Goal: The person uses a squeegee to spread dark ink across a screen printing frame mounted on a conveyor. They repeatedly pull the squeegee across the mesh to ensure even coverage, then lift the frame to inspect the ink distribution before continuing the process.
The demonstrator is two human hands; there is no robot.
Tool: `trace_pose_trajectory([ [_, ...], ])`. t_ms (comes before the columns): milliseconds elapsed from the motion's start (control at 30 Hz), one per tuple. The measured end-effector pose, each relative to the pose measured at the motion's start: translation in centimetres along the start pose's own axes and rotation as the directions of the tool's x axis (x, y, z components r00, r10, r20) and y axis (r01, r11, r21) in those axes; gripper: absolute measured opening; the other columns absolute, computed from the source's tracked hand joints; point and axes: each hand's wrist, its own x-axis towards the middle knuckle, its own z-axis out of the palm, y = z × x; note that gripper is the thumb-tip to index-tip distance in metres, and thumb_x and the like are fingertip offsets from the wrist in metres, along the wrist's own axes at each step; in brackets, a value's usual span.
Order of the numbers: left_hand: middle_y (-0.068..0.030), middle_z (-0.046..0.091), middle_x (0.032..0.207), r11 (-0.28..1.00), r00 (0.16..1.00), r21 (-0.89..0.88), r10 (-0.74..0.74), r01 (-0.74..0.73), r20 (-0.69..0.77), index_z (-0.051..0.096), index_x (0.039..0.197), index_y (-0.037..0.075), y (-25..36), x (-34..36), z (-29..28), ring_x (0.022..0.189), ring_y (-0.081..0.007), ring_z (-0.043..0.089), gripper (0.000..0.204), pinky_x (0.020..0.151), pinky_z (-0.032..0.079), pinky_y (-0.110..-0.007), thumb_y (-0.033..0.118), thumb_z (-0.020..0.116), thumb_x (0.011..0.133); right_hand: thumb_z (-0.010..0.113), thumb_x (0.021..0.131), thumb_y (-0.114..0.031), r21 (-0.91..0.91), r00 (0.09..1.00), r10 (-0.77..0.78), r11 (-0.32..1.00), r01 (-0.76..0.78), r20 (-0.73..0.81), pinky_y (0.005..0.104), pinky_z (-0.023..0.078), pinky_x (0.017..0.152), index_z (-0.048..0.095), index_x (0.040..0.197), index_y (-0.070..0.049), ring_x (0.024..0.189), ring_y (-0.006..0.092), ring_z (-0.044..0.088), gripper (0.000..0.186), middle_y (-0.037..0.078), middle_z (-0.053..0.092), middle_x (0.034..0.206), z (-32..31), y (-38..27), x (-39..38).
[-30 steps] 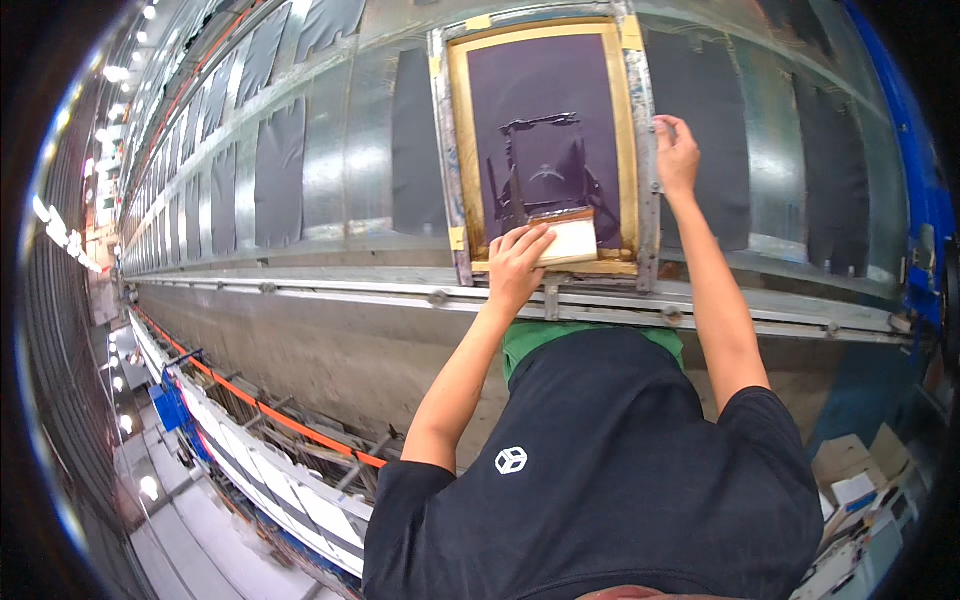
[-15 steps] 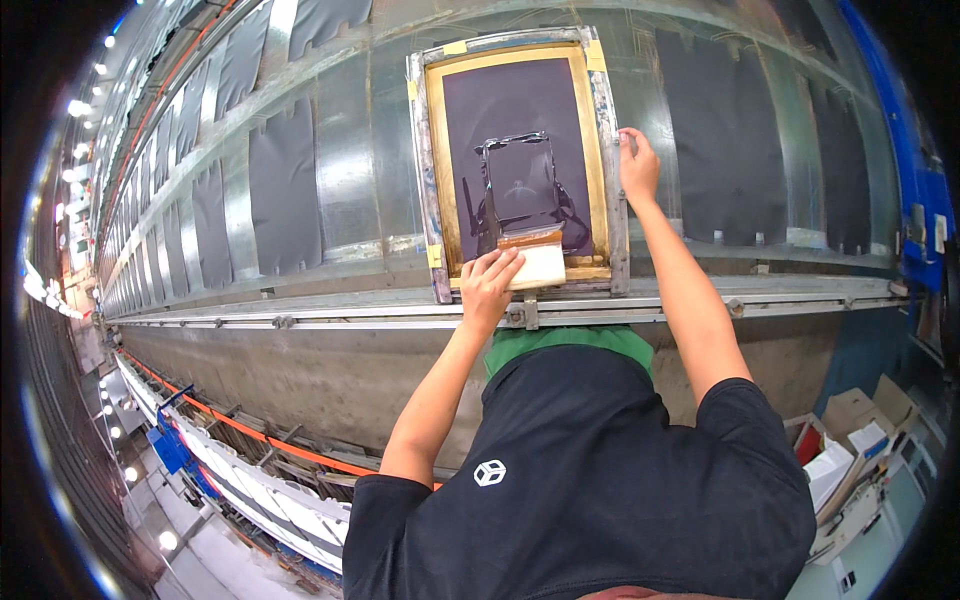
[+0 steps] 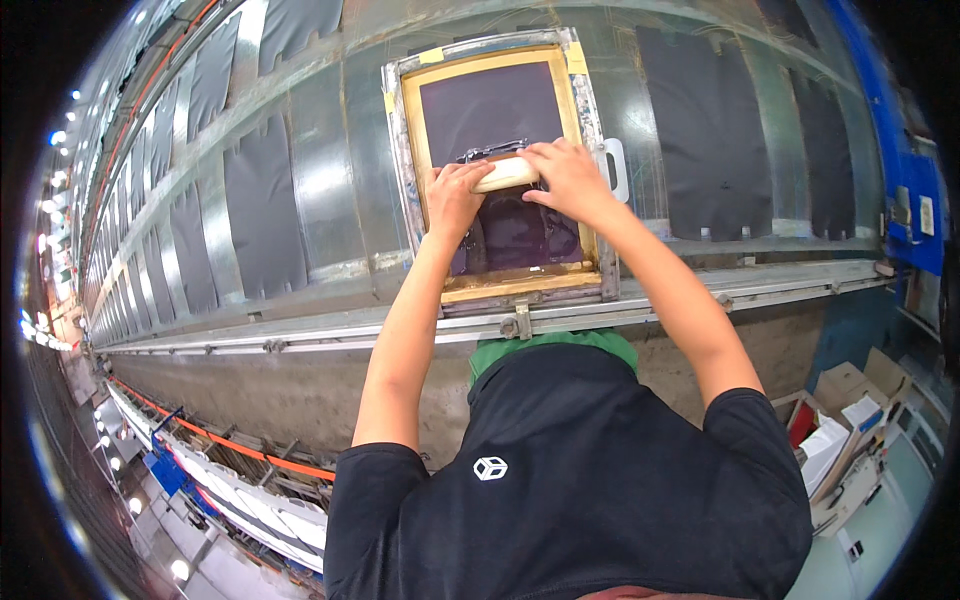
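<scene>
Both bare hands are on a squeegee [image 3: 508,176], which lies crosswise over the screen-printing frame [image 3: 490,43], about midway along its length, its pale handle uppermost. The left hand [image 3: 457,200] has its grip closed over the squeegee's left end, fingers bunched on top; its thumb is hard to make out. The right hand [image 3: 570,182] pinches the right end, fingers over the far side and thumb on the near side, the thumb parted from the fingers by the handle's thickness. Just beyond the squeegee, a glossy ridge of dark ink [image 3: 500,146] runs across the dark mesh [image 3: 490,105]; on the near side the mesh looks wet and shiny. A yellowish border [image 3: 412,120] rings the mesh inside the stained frame, and a white loop handle [image 3: 622,180] stands out from the frame's right side, just beside the right wrist. The frame lies on a long, glossy table [image 3: 325,200], its near end by a metal rail [image 3: 400,328]. Dark fabric panels [image 3: 705,130] lie flat on the table to both sides, in rows running far to the left. The person wears a black T-shirt [image 3: 600,490] above green cloth [image 3: 600,345]; cardboard boxes [image 3: 845,385] are at lower right.
</scene>
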Motion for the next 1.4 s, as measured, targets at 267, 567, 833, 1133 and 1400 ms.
trace_pose_trajectory([
  [267,0.0057,0.074,0.115,0.999,0.991,0.008,-0.047,0.047,0.125,0.077,0.110,0.021,2.5,-7.1,1.5,0.101,-0.0186,0.066,0.048,0.082,0.048,-0.036,0.000,0.074,0.067,0.079,0.071,-0.008,0.160,0.986,0.165,0.973,-0.167,0.026,0.0423,0.049,0.093,0.070,0.117,-0.008,0.109,0.0284,0.059,0.047,0.004,0.066,0.121,4.5,-3.8,-7.2],
  [567,0.0036,0.077,0.111,1.000,0.999,0.016,-0.027,0.027,-0.041,0.079,0.106,0.023,1.4,-3.4,1.4,0.098,-0.0181,0.069,0.042,0.085,0.048,-0.036,-0.001,0.069,0.072,0.076,0.073,-0.009,0.049,0.983,0.084,0.996,-0.077,-0.163,0.0431,0.049,0.095,0.071,0.116,-0.010,0.108,0.0258,0.060,0.044,0.004,0.068,0.121,3.4,-1.7,-3.5],
  [833,0.0037,0.077,0.106,1.000,0.994,0.012,-0.017,0.016,0.110,0.079,0.103,0.024,1.0,-2.0,1.4,0.092,-0.0189,0.068,0.035,0.080,0.046,-0.038,0.005,0.072,0.074,0.075,0.071,-0.007,0.156,0.978,0.136,0.981,-0.112,-0.159,0.0431,0.051,0.090,0.072,0.109,-0.006,0.099,0.0309,0.063,0.038,0.008,0.072,0.112,4.7,-0.9,-3.8],
  [1133,0.0023,0.074,0.121,0.999,0.981,0.041,-0.018,0.010,0.192,0.075,0.113,0.017,3.4,-12.0,-0.1,0.115,-0.0196,0.066,0.047,0.093,0.048,-0.039,-0.005,0.064,0.074,0.089,0.074,-0.038,0.817,0.941,0.335,0.527,-0.234,0.054,0.0441,0.048,0.101,0.068,0.121,0.000,0.118,0.0360,0.060,0.064,0.018,0.066,0.120,6.2,0.5,-9.3],
  [1400,-0.0004,0.067,0.135,1.000,0.977,0.017,0.017,-0.021,0.212,0.067,0.128,0.017,4.3,-13.3,0.8,0.127,-0.0216,0.060,0.061,0.098,0.046,-0.039,-0.003,0.069,0.071,0.068,0.092,-0.024,0.661,0.615,0.777,0.532,-0.529,-0.133,0.0456,0.053,0.084,0.070,0.115,-0.013,0.098,0.0363,0.070,0.025,0.018,0.074,0.104,5.6,10.7,-3.0],
])
